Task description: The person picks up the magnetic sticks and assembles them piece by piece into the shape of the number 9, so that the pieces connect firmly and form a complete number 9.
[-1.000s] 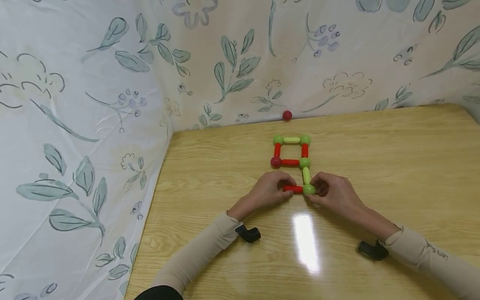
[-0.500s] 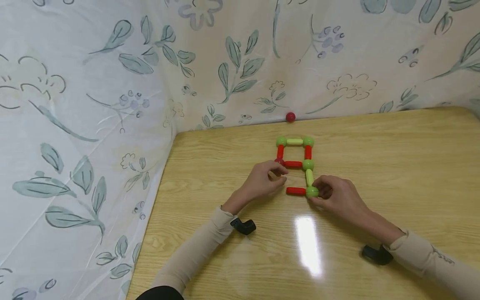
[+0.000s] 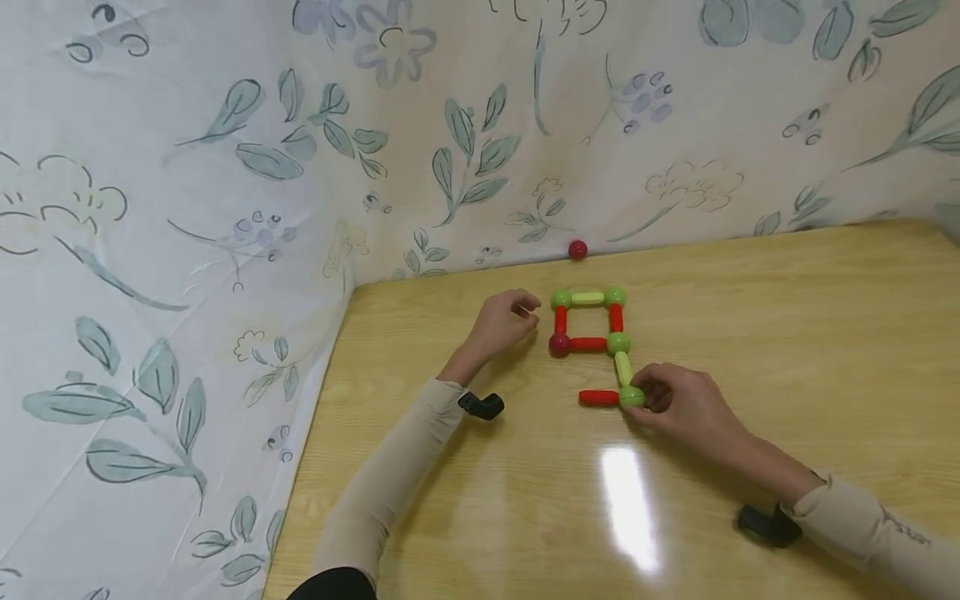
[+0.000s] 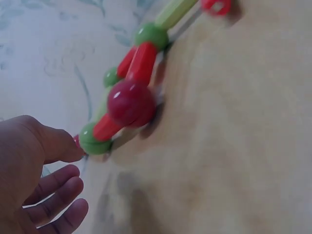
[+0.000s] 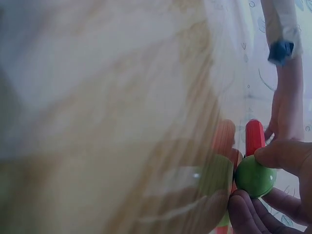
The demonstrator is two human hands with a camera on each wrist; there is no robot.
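Note:
A square of red and light-green rods joined by balls lies on the table; three corners are green balls and the near-left one is a dark red ball (image 3: 559, 344). From its near-right green ball (image 3: 618, 342) a light-green rod (image 3: 624, 368) runs toward me to another green ball (image 5: 254, 176). My right hand (image 3: 693, 412) pinches that ball between thumb and fingers. A red rod (image 3: 598, 398) sticks out leftward from it, its left end free. My left hand (image 3: 504, 323) is above the table left of the square, fingers loosely bent, holding nothing.
One loose red ball (image 3: 577, 250) sits at the table's back edge, against the flower-patterned cloth (image 3: 480, 142). More of this cloth hangs along the left side. A light glare lies on the wooden table (image 3: 450, 517) near the front.
My left hand has let go of the red rod and moved away, up and to the left past the square. The right hand keeps its pinch on the green ball.

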